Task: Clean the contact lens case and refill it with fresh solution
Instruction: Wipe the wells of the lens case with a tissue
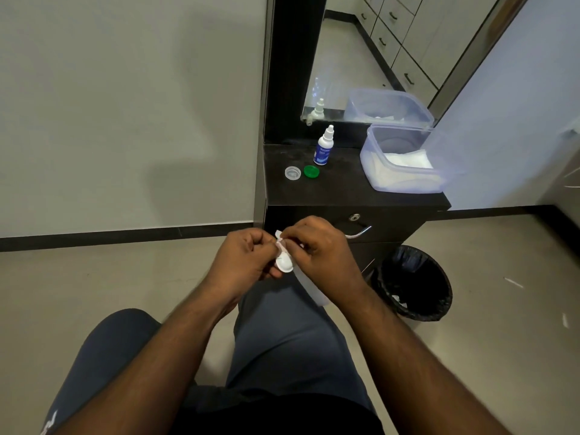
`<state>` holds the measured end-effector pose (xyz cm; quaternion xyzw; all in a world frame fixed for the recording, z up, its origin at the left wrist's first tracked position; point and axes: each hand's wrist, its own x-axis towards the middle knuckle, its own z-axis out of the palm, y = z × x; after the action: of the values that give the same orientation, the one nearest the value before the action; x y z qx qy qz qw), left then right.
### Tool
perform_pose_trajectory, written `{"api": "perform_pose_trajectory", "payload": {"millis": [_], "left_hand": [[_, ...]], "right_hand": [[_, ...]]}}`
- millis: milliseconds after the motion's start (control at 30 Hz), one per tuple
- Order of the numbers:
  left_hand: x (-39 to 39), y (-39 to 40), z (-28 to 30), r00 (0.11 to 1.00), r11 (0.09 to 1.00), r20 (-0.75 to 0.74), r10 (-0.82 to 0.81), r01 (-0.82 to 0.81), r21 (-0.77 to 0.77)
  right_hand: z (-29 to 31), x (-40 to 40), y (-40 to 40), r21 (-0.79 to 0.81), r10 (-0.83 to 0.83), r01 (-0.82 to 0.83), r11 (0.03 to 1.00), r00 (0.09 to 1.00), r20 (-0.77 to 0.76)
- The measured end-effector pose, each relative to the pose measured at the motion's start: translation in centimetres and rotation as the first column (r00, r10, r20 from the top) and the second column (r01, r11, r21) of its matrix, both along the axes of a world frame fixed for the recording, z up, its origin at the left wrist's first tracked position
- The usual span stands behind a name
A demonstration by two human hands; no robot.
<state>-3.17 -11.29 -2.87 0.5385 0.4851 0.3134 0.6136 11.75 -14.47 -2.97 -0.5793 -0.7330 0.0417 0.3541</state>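
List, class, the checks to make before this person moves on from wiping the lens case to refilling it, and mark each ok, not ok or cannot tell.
1. Lens case held in both hands, left hand and right hand: ok.
2. Tissue on the case: ok.
3. Wells dry inside: cannot tell.
4. Solution bottle upright on the counter: ok.
5. Clear cap and green cap off, lying beside the bottle: ok.
6. Bin near for the tissue: ok.

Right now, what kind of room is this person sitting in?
Probably a dressing or grooming corner of a room. A tall mirror stands over a dark cabinet with a drawer, a solution bottle and two lens case caps sit on top, and a lined bin stands beside it.
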Motion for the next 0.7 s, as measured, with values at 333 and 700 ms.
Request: {"api": "perform_pose_trajectory", "payload": {"millis": [333,700], "left_hand": [[0.03,0.04,0.40,1.000,0.999,-0.016,0.021,-0.020,0.051],[-0.16,0.48,0.77,1.000,0.998,-0.020,0.015,-0.014,0.059]], "right_hand": [[-0.21,-0.30,-0.34,0.002,-0.009,0.009,1.000,0.999,0.038],[0.39,0.18,0.07,-0.008,-0.001,0.001,1.000,1.000,0.014]]}}
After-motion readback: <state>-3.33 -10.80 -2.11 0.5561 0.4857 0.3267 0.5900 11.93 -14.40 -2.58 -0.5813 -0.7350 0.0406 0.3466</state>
